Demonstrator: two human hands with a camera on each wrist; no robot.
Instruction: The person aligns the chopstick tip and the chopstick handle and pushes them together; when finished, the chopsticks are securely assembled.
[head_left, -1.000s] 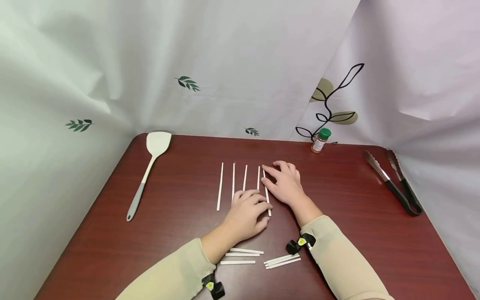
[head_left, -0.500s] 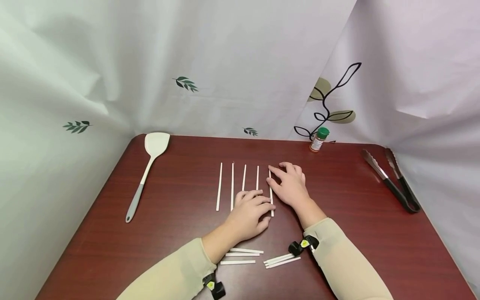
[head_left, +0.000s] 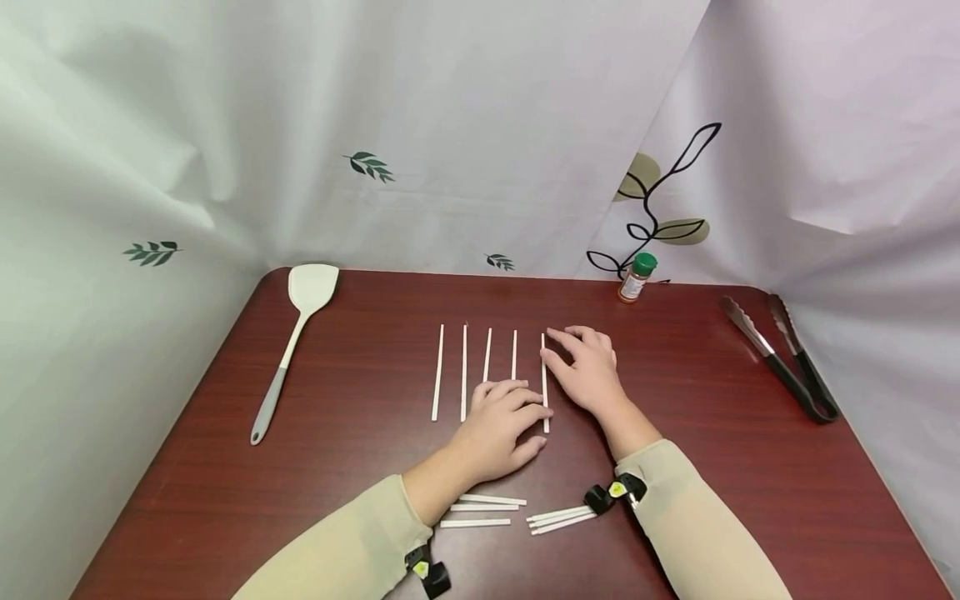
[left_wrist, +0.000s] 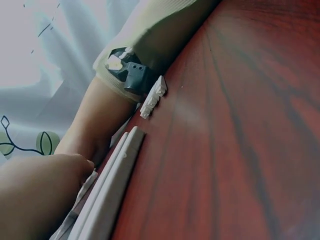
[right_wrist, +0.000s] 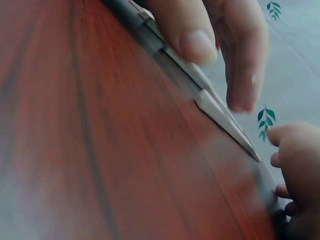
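From my head view I can't tell whether the person's right hand [head_left: 588, 371] touches the end stick [head_left: 544, 383] or just lies beside it; its fingers are apart. The left hand [head_left: 497, 432], fingers also spread, crosses that stick and hides the lower ends of two others in the row, mid-table. A black wrist camera [head_left: 598, 498] covers the tips of three nearer sticks [head_left: 555, 527] — all thin, straight, white. My right-wrist view crops the fingers at its top edge. The table [head_left: 360, 350] is glossy, red-brown, wood-grained — creased, leaf-printed cloth [head_left: 450, 100] hangs behind the jar [head_left: 634, 283].
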